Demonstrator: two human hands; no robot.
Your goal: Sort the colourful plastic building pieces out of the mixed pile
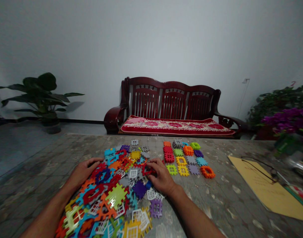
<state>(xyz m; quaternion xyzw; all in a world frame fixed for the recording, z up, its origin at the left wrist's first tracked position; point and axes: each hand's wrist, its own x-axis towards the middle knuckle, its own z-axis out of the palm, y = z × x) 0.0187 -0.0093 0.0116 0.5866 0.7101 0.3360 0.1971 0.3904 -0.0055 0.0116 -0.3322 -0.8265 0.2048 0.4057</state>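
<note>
A heap of colourful plastic interlocking blocks (116, 195) covers the table's near middle, mixed with white window-frame pieces (133, 173). My left hand (88, 168) lies along the heap's left edge, fingers extended and touching the blocks, with nothing gripped. On the other side, my right hand (161, 175) curls its thumb and fingers around a dark red interlocking block (147, 170). Just below that hand are a small blue block (148, 185) and a purple window-shaped block (156, 208). To the right, several blocks stand in columns, among them red (169, 156), yellow (183, 170) and orange (207, 172) ones.
On the table's right lie a yellow envelope-like paper (260, 188) and eyeglasses (260, 168). Purple flowers (287, 120) stand beyond them. Across the table is a dark wooden bench (172, 99) with a red patterned cover (176, 127). A potted plant (48, 99) stands left.
</note>
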